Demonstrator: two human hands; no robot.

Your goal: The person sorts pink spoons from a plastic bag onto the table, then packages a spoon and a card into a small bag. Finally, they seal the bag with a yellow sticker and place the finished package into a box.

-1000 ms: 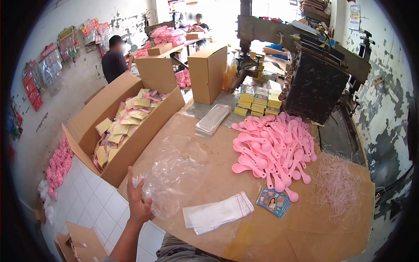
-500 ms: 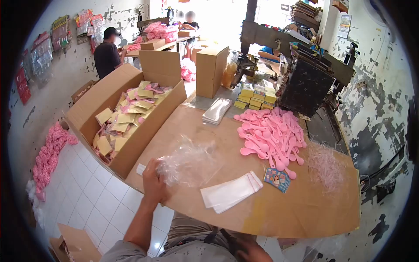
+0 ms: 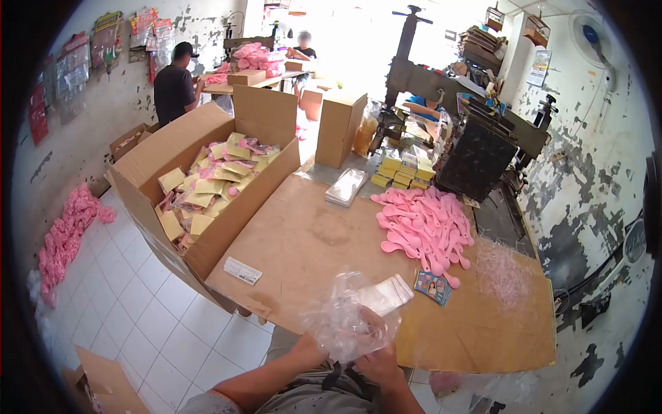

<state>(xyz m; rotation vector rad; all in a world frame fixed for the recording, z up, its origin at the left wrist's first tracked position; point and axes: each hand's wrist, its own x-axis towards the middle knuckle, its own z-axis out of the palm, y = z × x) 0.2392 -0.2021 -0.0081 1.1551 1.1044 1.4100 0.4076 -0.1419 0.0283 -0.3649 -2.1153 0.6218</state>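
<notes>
A crumpled clear plastic bag (image 3: 338, 310) is held between both hands at the table's front edge. On its left side my left hand (image 3: 310, 348) is closed, partly covered by the plastic. My right hand (image 3: 376, 352) grips the bag from the right, with fingers bent against it. Just behind the bag lies a stack of white sleeves (image 3: 389, 293), partly covered by it. Small printed cards (image 3: 432, 286) lie to the right, below a pile of pink spoons (image 3: 424, 224).
An open carton (image 3: 158, 152) of yellow-carded packets stands at left. Clear sleeves (image 3: 346, 186), a small white labelled item (image 3: 242, 270), yellow boxes (image 3: 403, 165) and shredded strands (image 3: 503, 269) are on the table. A person (image 3: 174, 86) works at back left.
My left hand has moved right with the plastic bag, uncovering the white labelled item. My right hand has come up from my lap to the bag. The view has shifted slightly.
</notes>
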